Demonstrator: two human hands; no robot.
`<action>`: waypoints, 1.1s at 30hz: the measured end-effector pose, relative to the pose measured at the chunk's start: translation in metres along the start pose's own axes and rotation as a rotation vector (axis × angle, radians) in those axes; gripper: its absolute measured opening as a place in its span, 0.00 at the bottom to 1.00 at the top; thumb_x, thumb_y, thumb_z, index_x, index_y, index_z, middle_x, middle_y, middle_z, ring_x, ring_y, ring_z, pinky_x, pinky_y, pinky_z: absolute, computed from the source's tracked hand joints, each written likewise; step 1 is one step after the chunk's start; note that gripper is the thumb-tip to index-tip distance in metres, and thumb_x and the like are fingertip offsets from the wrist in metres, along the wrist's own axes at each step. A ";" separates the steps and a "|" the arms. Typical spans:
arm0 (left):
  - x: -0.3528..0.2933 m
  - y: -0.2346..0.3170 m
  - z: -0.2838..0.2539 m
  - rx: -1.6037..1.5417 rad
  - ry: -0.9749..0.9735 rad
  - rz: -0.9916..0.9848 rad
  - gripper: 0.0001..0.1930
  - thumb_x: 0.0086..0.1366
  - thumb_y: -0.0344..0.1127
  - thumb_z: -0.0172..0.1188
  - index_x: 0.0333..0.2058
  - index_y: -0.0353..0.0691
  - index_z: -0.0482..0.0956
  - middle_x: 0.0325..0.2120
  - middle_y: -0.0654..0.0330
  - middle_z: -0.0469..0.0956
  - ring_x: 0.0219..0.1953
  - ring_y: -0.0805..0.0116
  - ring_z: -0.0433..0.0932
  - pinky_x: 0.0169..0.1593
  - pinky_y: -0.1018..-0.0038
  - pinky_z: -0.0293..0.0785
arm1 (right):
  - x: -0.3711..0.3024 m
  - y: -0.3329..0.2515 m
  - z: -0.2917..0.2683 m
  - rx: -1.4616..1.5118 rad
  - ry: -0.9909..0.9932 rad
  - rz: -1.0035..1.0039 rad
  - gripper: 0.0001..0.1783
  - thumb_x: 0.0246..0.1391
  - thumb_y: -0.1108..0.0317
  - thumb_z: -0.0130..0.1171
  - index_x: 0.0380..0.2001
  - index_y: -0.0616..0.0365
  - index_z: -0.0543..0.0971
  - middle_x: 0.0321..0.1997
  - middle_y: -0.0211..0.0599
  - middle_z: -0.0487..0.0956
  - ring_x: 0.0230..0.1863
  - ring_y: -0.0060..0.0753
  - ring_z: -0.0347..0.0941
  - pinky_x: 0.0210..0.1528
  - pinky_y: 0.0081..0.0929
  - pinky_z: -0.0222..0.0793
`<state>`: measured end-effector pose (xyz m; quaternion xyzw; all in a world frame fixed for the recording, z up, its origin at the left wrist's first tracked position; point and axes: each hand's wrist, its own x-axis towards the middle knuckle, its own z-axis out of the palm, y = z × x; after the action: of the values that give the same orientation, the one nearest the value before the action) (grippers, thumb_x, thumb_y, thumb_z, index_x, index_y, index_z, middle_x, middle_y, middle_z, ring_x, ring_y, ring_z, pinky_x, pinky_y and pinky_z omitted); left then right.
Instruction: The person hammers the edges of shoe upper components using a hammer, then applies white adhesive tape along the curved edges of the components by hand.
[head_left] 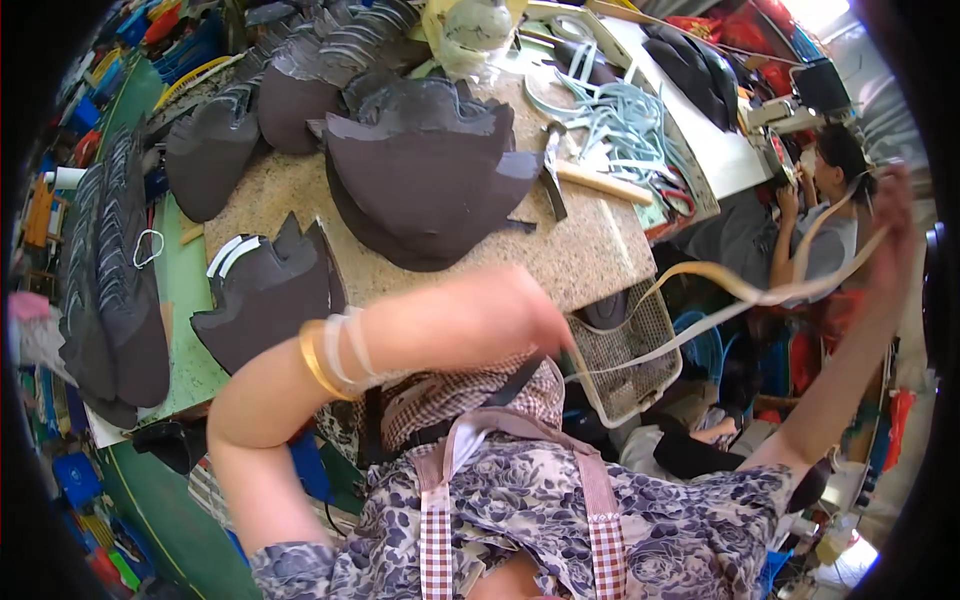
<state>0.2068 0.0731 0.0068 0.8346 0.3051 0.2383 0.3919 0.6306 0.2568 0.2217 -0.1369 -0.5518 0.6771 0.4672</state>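
hands, left [505, 315] and right [893, 235], well apart, each pinching the pale strip [740, 292] taut.

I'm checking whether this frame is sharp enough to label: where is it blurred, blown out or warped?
Head view: the right hand, raised with the pale strip, is smeared by motion; the left hand is slightly soft. Daylight blows out the upper right corner. Fisheye bends the stone-topped table edges, and a black rim vignettes the frame. The dark cut pieces stay sharp.
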 end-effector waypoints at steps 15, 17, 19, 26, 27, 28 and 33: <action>-0.051 -0.088 -0.091 0.657 0.800 -0.001 0.13 0.53 0.21 0.63 0.37 0.39 0.74 0.38 0.62 0.76 0.41 0.62 0.76 0.49 0.70 0.71 | 0.005 0.389 0.136 -0.662 -0.101 0.287 0.10 0.60 0.70 0.56 0.43 0.64 0.76 0.35 0.35 0.80 0.36 0.21 0.76 0.38 0.20 0.74; -0.071 -0.034 -0.088 -0.112 1.003 -0.289 0.14 0.56 0.18 0.59 0.40 0.37 0.73 0.39 0.64 0.76 0.41 0.73 0.76 0.46 0.76 0.73 | 0.003 0.396 0.126 -0.601 -0.062 0.287 0.10 0.60 0.70 0.55 0.42 0.63 0.77 0.35 0.35 0.81 0.37 0.20 0.76 0.37 0.20 0.74; -0.087 0.011 -0.088 -0.254 0.856 -0.328 0.20 0.55 0.15 0.57 0.46 0.37 0.70 0.38 0.61 0.76 0.45 0.75 0.75 0.47 0.78 0.74 | 0.008 0.366 0.140 -0.580 -0.008 0.333 0.10 0.59 0.70 0.56 0.42 0.64 0.78 0.34 0.36 0.81 0.33 0.21 0.77 0.33 0.16 0.73; -0.124 -0.017 0.016 -0.192 0.481 -0.549 0.25 0.59 0.24 0.58 0.54 0.37 0.60 0.38 0.49 0.78 0.44 0.57 0.79 0.47 0.67 0.71 | -0.011 0.324 0.213 -0.627 -0.291 0.472 0.07 0.55 0.76 0.57 0.37 0.64 0.80 0.22 0.31 0.78 0.15 0.12 0.67 0.16 0.12 0.60; -0.125 -0.019 0.024 -0.144 0.549 -0.547 0.26 0.59 0.24 0.59 0.54 0.38 0.60 0.33 0.49 0.80 0.40 0.56 0.80 0.44 0.68 0.72 | -0.009 0.328 0.227 -0.659 -0.394 0.560 0.05 0.54 0.77 0.59 0.34 0.65 0.81 0.20 0.32 0.77 0.15 0.13 0.67 0.17 0.12 0.60; -0.124 -0.019 0.030 -0.167 0.549 -0.548 0.26 0.59 0.24 0.59 0.54 0.38 0.60 0.33 0.49 0.80 0.40 0.56 0.80 0.44 0.68 0.72 | -0.011 0.340 0.228 -0.696 -0.493 0.435 0.05 0.52 0.77 0.60 0.33 0.65 0.81 0.20 0.32 0.77 0.16 0.14 0.69 0.18 0.13 0.62; -0.127 -0.015 0.033 -0.213 0.678 -0.738 0.27 0.57 0.27 0.64 0.52 0.39 0.61 0.26 0.54 0.80 0.28 0.61 0.81 0.32 0.72 0.71 | -0.017 0.373 0.238 -0.755 -0.661 0.279 0.06 0.49 0.72 0.62 0.31 0.62 0.81 0.24 0.43 0.79 0.22 0.38 0.78 0.26 0.29 0.71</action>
<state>0.1341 -0.0244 -0.0443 0.5026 0.6634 0.3713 0.4116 0.2935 0.1131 -0.0265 -0.1471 -0.8521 0.4939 0.0915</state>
